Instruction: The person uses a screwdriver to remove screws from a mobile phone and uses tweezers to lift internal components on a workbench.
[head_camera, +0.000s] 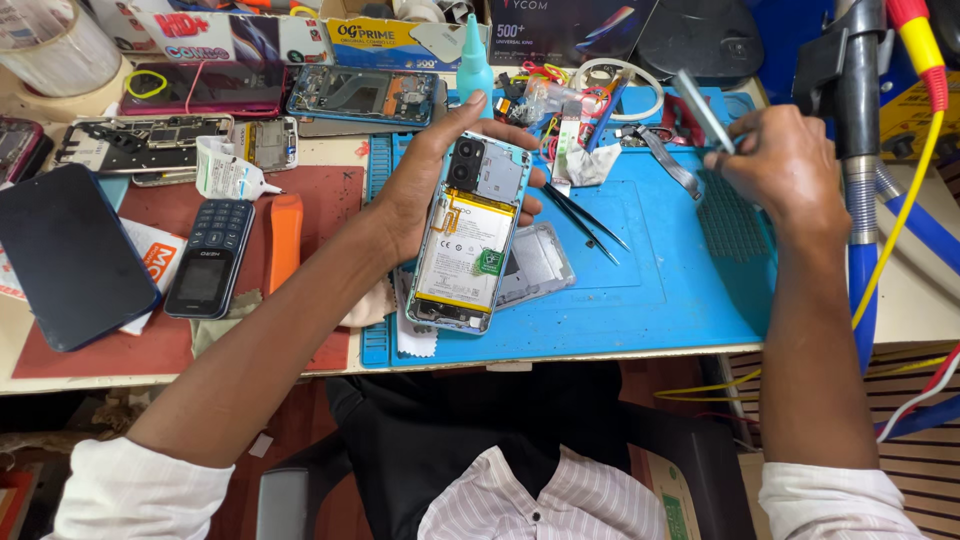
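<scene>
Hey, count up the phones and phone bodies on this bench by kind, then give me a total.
Opened smartphones with insides showing: 3, one in the left hand at, others at and
Intact dark smartphones: 2
Keypad phone: 1
Total: 6

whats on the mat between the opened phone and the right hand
In the head view, black tweezers lie on the blue mat between the opened phone and the right hand.

Your phone (467, 235): back cover off, white-and-yellow battery and dual camera block exposed, teal frame. Lies back-up in your left palm, camera end away from you, above blue mat's (660, 290) left part. Your tool (703, 110): slim, silvery, tilted, above mat's far right corner.
</scene>
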